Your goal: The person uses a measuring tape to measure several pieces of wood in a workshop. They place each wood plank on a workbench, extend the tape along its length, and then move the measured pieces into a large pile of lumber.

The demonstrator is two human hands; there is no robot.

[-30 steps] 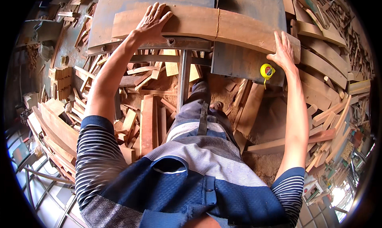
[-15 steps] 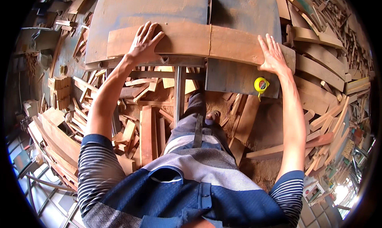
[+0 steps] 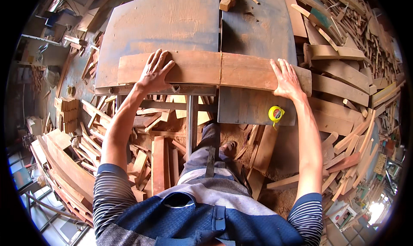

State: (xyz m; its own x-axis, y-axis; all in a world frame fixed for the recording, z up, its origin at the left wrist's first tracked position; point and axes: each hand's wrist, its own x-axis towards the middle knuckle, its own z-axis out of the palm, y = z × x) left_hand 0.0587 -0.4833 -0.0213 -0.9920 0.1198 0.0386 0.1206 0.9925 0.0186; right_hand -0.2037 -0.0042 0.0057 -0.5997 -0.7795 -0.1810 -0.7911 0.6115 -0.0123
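Observation:
A long, slightly curved wooden board (image 3: 193,70) lies across the metal work table. My left hand (image 3: 155,72) rests on its left part with the fingers spread. Toward the board's right end, my right hand (image 3: 287,80) lies over the near edge, its fingers stretched out. Between them a thin pale line crosses the board, level with the slot (image 3: 220,35) in the table. A yellow tape measure (image 3: 275,113) sits on the table's lower right section, just left of my right forearm.
The metal table top (image 3: 172,27) is dusted with sawdust. A small wood block (image 3: 227,1) stands at the slot's far end. Curved boards (image 3: 340,89) are stacked at the right, and offcuts (image 3: 92,153) pile up at the left. Planks (image 3: 158,164) lie near my legs.
The view has shifted, so the table and board appear lower and the wood block at the far end shows. Both hands keep their places on the board.

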